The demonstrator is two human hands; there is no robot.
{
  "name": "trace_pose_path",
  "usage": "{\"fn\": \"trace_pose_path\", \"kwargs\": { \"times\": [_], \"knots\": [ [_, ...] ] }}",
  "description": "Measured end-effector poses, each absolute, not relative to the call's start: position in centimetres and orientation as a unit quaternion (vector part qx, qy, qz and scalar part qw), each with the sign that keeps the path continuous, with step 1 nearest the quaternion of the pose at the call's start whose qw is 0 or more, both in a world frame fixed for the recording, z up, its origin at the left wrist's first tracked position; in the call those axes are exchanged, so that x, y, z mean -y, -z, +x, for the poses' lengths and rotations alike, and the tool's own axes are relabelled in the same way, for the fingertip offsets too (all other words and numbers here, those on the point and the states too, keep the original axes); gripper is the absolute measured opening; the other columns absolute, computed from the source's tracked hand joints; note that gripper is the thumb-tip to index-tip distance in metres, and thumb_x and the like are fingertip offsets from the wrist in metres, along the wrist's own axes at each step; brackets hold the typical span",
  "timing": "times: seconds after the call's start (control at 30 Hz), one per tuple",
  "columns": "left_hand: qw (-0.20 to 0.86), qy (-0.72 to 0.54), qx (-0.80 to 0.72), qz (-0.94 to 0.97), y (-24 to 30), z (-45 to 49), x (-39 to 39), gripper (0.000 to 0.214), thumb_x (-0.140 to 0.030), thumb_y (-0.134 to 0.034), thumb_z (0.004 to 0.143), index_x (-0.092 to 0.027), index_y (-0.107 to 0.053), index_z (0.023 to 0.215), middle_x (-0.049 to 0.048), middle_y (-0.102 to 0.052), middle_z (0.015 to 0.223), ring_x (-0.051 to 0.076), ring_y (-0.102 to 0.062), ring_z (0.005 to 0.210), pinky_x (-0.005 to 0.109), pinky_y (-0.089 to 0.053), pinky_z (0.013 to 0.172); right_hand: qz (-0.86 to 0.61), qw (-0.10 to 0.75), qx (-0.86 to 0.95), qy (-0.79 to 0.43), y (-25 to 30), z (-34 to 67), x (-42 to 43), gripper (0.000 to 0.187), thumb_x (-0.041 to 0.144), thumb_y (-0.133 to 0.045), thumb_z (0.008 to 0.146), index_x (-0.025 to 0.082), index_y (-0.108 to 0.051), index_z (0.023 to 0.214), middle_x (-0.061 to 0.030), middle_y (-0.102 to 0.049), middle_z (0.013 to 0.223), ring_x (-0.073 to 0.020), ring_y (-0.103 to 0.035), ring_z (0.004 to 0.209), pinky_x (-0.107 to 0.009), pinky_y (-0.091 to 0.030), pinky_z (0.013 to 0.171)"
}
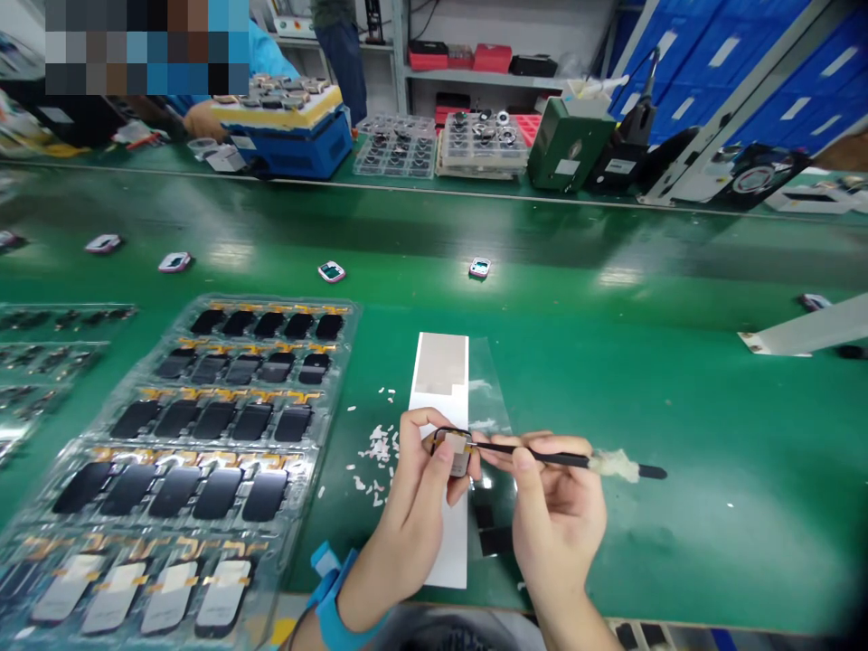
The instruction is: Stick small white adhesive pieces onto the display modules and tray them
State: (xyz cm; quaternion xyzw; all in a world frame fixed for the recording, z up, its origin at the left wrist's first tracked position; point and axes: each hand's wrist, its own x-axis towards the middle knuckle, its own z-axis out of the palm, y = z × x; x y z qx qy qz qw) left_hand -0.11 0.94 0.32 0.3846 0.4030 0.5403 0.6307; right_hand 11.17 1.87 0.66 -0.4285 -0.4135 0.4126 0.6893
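Observation:
Between the thumb and fingers of my left hand (424,493) sits a small display module (459,463), its silvery back facing up with a pale patch on it. My right hand (560,506) grips black tweezers (562,457), whose handle has whitish wrapping near the rear end. The tweezer tips touch or nearly touch the module's right edge; I cannot tell which. Beneath my hands lies a white strip (440,407) with a beige-grey sheet on its upper part. Small white scraps (378,445) are scattered left of it. A blue band is on my left wrist.
A clear tray (324,463) at left holds rows of display modules. Small watch-like cases (480,268) sit spaced along the green bench. Across it are a blue machine (291,145), clear part trays (395,145), a green box (570,145) and a person's hand (203,119). A white bracket (806,330) juts in at right.

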Motion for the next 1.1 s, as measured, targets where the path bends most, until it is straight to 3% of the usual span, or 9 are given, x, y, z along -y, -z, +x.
{"fn": "trace_pose_path", "kwargs": {
  "times": [0.73, 0.93, 1.1],
  "knots": [
    [0.600, -0.540, -0.423, 0.411, -0.4, 0.0, -0.8, 0.013, -0.038, -0.036, 0.107, -0.027, -0.039, 0.109, -0.0028, -0.058, 0.080, 0.010, -0.045, 0.061, 0.024, -0.040, 0.062, -0.424, 0.688, 0.414, -0.419, -0.7, 11.3, -1.9, 0.013, 0.014, -0.063, 0.092, 0.027, -0.063, 0.096, 0.0008, -0.072, 0.087, -0.0149, -0.077, 0.079, -0.021, -0.065, 0.067],
    [0.581, -0.553, -0.444, 0.399, 0.1, 0.0, -0.7, 0.013, -0.040, -0.042, 0.105, -0.027, -0.042, 0.107, -0.0028, -0.057, 0.081, 0.008, -0.047, 0.061, 0.020, -0.039, 0.058, -0.426, 0.672, 0.391, -0.462, -0.4, 11.5, -2.0, 0.011, 0.017, -0.065, 0.092, 0.027, -0.063, 0.097, 0.0002, -0.071, 0.088, -0.0168, -0.078, 0.080, -0.024, -0.066, 0.066],
    [0.525, -0.550, -0.487, 0.430, 0.2, 0.1, -0.9, 0.019, -0.041, -0.054, 0.100, -0.025, -0.043, 0.100, -0.0041, -0.050, 0.074, 0.011, -0.051, 0.065, 0.022, -0.042, 0.060, -0.417, 0.677, 0.349, -0.496, -0.9, 12.3, -2.3, 0.012, 0.023, -0.070, 0.088, 0.024, -0.061, 0.094, -0.0021, -0.074, 0.087, -0.0213, -0.078, 0.069, -0.031, -0.067, 0.059]
  ]
}}
